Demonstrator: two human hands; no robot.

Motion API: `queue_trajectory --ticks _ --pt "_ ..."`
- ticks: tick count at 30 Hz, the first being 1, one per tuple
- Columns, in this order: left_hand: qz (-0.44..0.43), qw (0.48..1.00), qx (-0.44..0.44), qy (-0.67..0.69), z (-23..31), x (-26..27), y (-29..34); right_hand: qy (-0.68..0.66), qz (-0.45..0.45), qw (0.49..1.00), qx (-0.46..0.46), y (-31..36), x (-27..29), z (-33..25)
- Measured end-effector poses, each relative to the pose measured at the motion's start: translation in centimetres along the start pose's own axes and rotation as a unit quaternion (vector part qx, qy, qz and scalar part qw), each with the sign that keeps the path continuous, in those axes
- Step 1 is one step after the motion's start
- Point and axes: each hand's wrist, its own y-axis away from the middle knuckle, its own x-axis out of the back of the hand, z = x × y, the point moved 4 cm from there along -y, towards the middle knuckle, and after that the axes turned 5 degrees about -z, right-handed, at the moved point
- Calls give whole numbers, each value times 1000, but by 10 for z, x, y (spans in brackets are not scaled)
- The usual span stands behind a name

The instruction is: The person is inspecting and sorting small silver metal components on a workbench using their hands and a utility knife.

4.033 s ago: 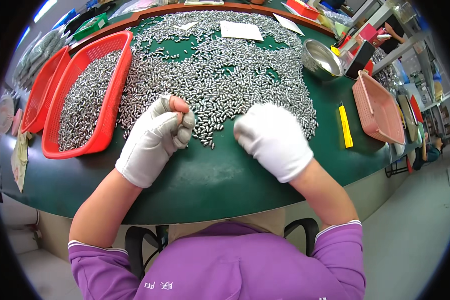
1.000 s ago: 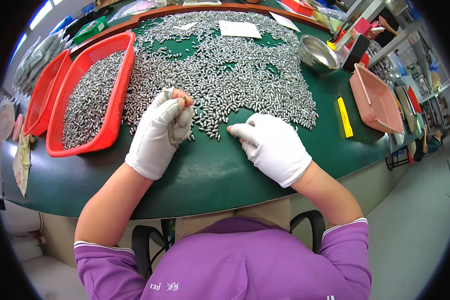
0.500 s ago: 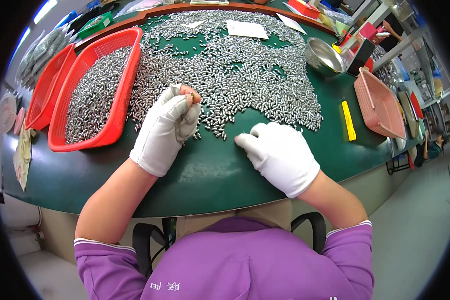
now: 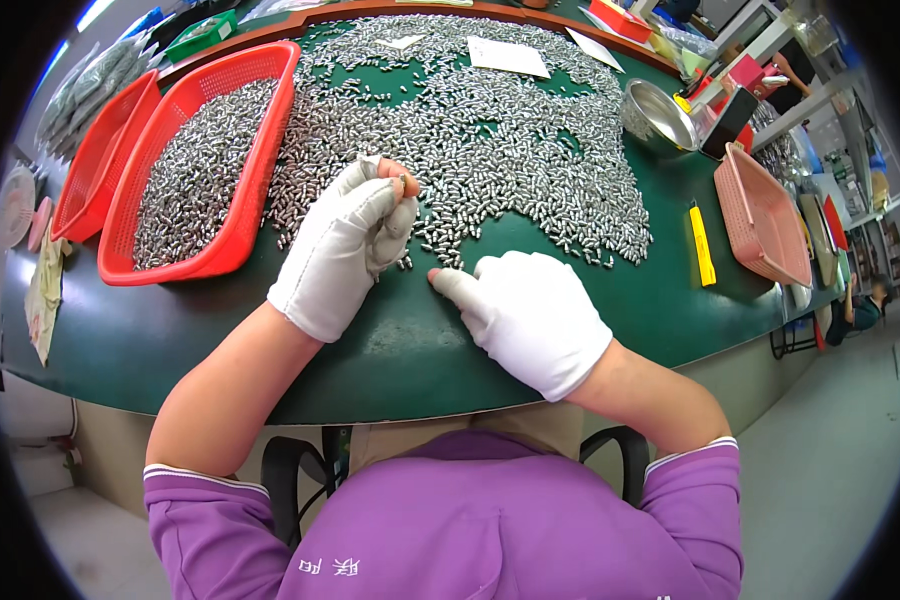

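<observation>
My left hand (image 4: 348, 240), in a white glove with bare fingertips, pinches a small metal piece (image 4: 404, 183) between thumb and forefinger. It is raised at the near edge of a wide spread of small silvery metal pieces (image 4: 530, 150). To its right, my gloved right hand (image 4: 530, 318) rests low over the green table, its fingers curled and one bare fingertip pointing left by the nearest loose pieces. What those curled fingers hold, if anything, is hidden.
Left stands a red plastic basket (image 4: 281, 120) heaped with metal pieces, beside another red basket (image 4: 80, 200). On the right are a steel bowl (image 4: 660, 115), a yellow cutter knife (image 4: 702, 245) and a pink basket (image 4: 760, 210). Paper slips (image 4: 508, 57) lie on the spread.
My right hand has shifted left, closer to my left hand. The left hand has moved slightly right and up, still pinching the metal piece. The view has shifted a little.
</observation>
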Motion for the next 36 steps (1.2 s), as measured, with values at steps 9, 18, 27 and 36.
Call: queue_trajectory --ticks 9,18,27,36 --pt "6 999 10 -31 1 -3 -1 -14 47 997 -58 55 10 17" --pt "-22 1000 -7 -19 0 0 -2 -28 79 990 -113 39 -1 35" --pt "-18 1000 -3 -23 2 0 -2 -29 46 995 -89 49 4 18" --pt "0 1000 2 -30 0 -2 -2 -56 54 994 -71 60 5 5"
